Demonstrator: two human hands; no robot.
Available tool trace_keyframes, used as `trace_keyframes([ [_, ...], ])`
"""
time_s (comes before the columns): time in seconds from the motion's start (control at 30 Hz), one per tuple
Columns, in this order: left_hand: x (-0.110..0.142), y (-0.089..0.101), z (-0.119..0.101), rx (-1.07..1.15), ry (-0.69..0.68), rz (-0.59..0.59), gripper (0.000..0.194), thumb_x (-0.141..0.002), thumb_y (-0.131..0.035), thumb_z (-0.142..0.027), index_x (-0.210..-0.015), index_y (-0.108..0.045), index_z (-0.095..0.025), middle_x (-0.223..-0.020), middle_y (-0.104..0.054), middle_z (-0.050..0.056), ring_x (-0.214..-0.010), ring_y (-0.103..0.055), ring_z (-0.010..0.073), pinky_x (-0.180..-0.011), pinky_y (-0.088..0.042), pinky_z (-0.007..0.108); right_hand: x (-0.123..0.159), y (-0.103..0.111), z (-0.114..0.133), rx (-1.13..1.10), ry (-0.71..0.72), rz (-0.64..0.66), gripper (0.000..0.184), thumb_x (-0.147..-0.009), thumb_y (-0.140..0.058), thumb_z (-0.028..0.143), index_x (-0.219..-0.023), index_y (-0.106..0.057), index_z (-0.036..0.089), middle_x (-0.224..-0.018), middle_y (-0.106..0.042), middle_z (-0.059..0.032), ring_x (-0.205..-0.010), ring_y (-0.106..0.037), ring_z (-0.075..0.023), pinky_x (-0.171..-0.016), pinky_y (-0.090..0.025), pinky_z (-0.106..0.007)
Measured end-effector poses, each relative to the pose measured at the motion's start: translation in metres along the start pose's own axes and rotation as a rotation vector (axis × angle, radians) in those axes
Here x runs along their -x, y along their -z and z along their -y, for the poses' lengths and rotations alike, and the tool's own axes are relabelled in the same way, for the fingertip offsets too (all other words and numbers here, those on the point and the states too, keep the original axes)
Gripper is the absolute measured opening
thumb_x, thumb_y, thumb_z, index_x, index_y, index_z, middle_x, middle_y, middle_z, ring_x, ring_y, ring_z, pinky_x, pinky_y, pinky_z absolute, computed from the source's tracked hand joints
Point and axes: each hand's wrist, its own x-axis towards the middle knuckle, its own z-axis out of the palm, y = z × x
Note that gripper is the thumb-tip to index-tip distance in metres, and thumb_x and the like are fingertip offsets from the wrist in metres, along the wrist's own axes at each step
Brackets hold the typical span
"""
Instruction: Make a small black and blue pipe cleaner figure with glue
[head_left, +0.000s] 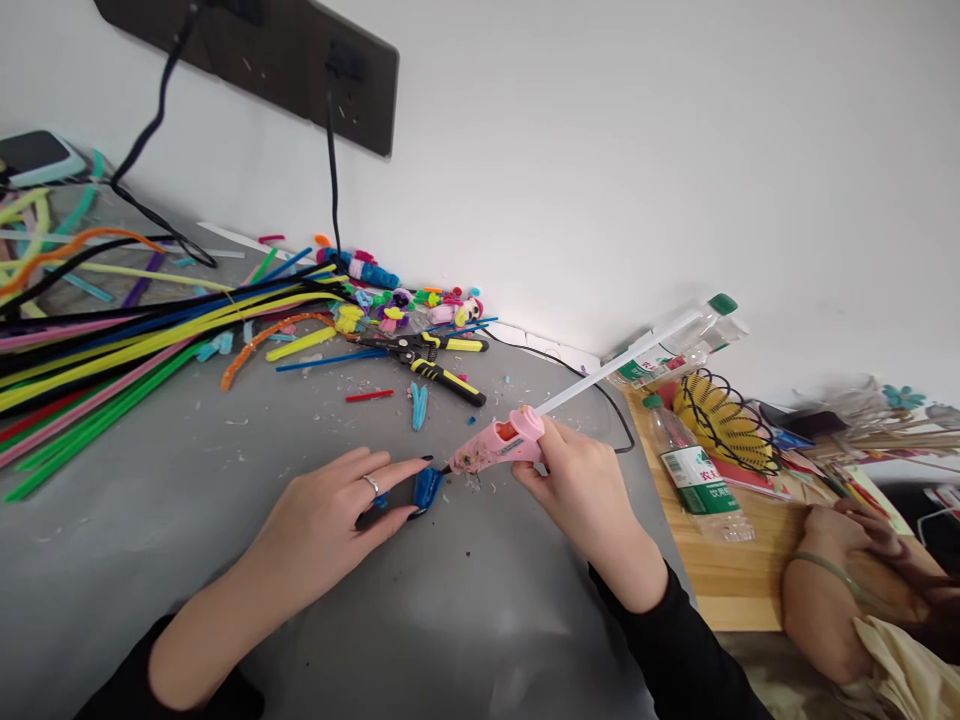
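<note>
My right hand grips a pink hot glue gun with a white glue stick sticking out of its back. The gun's nozzle points left and down at a small blue and black piece on the grey table. My left hand, with a ring on one finger, lies flat over that piece and presses it onto the table with stretched fingers.
Long coloured pipe cleaners fan across the left of the table. Yellow-handled pliers and small finished craft bits lie behind. Plastic bottles, a wire basket and another person's hand are at the wooden table on the right.
</note>
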Motion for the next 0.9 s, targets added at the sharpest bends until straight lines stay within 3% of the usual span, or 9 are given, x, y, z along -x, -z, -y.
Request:
trace_keyframes([
  [0.13,-0.001,0.001,-0.002,-0.005,0.009,0.01,0.038,-0.103,-0.056,-0.033,-0.131,-0.081,-0.025,-0.097,-0.083,0.005,-0.086,-0.078,0.0234,-0.064,-0.056,0.028,0.0,-0.002,-0.002,0.03,-0.032,-0.074,0.01,-0.087,-0.054,0.014,-0.085,-0.06,0.022,-0.066,-0.061,0.0007,-0.056,-0.054,-0.0162,-0.053,-0.026,-0.028],
  [0.33,-0.001,0.002,-0.001,0.052,0.124,0.07,0.044,-0.1,-0.06,-0.038,-0.14,-0.076,-0.034,-0.103,-0.084,0.003,-0.084,-0.077,0.0218,-0.063,-0.055,0.026,-0.022,-0.025,-0.027,-0.127,-0.437,-0.016,0.011,-0.087,-0.059,0.033,-0.094,-0.058,0.024,-0.067,-0.056,0.0032,-0.058,-0.053,-0.0202,-0.055,-0.032,-0.028],
  [0.43,0.002,0.0,-0.001,0.101,0.187,0.045,0.059,-0.096,-0.065,-0.044,-0.154,-0.063,-0.036,-0.102,-0.081,0.001,-0.076,-0.073,0.0197,-0.062,-0.055,0.026,-0.037,-0.045,-0.043,-0.137,-0.511,-0.002,0.013,-0.09,-0.058,0.036,-0.087,-0.052,0.026,-0.068,-0.057,0.0027,-0.06,-0.054,-0.021,-0.055,-0.036,-0.028],
  [0.5,0.005,-0.002,-0.001,0.128,0.203,-0.002,0.066,-0.097,-0.062,-0.046,-0.161,-0.054,-0.034,-0.101,-0.077,0.001,-0.074,-0.071,0.0191,-0.062,-0.054,0.026,-0.043,-0.057,-0.05,-0.125,-0.531,-0.013,0.014,-0.09,-0.061,0.035,-0.086,-0.051,0.026,-0.076,-0.062,-0.0019,-0.069,-0.06,-0.0237,-0.059,-0.041,-0.029],
  [0.6,0.009,-0.002,0.0,0.187,0.202,-0.053,0.059,-0.105,-0.048,-0.04,-0.164,-0.047,-0.031,-0.108,-0.074,0.004,-0.083,-0.07,0.0196,-0.069,-0.055,0.026,-0.046,-0.063,-0.052,-0.116,-0.534,-0.053,0.016,-0.09,-0.069,0.031,-0.088,-0.055,0.023,-0.095,-0.067,-0.0129,-0.089,-0.065,-0.031,-0.073,-0.049,-0.037],
  [0.7,0.009,0.002,0.0,0.221,0.211,-0.071,0.051,-0.111,-0.036,-0.035,-0.159,-0.054,-0.031,-0.114,-0.075,0.006,-0.095,-0.072,0.0214,-0.083,-0.057,0.03,-0.042,-0.051,-0.044,-0.147,-0.511,-0.109,0.013,-0.093,-0.069,0.026,-0.099,-0.062,0.016,-0.108,-0.068,-0.0217,-0.102,-0.066,-0.0372,-0.084,-0.053,-0.046],
  [0.77,0.005,0.005,0.0,0.22,0.213,-0.078,0.051,-0.113,-0.032,-0.035,-0.16,-0.054,-0.03,-0.117,-0.076,0.007,-0.093,-0.073,0.0208,-0.085,-0.058,0.03,-0.037,-0.035,-0.03,-0.204,-0.455,-0.136,0.012,-0.097,-0.064,0.02,-0.108,-0.065,0.014,-0.113,-0.069,-0.0216,-0.106,-0.067,-0.0354,-0.088,-0.055,-0.047],
  [0.83,0.002,0.007,-0.002,0.241,0.196,-0.064,0.056,-0.114,-0.03,-0.034,-0.168,-0.04,-0.031,-0.113,-0.077,0.005,-0.078,-0.072,0.017,-0.076,-0.057,0.026,-0.03,-0.016,-0.008,-0.301,-0.348,-0.127,0.016,-0.101,-0.057,0.013,-0.113,-0.067,0.018,-0.111,-0.072,-0.0133,-0.103,-0.071,-0.0265,-0.09,-0.058,-0.038],
  [0.9,-0.001,0.007,-0.004,0.269,0.153,-0.04,0.065,-0.113,-0.028,-0.029,-0.176,-0.015,-0.03,-0.106,-0.08,0.002,-0.068,-0.071,0.0147,-0.069,-0.057,0.023,-0.024,0.001,0.019,-0.428,-0.217,-0.092,0.017,-0.103,-0.058,0.012,-0.113,-0.069,0.022,-0.106,-0.075,-0.0048,-0.095,-0.073,-0.018,-0.088,-0.059,-0.029],
])
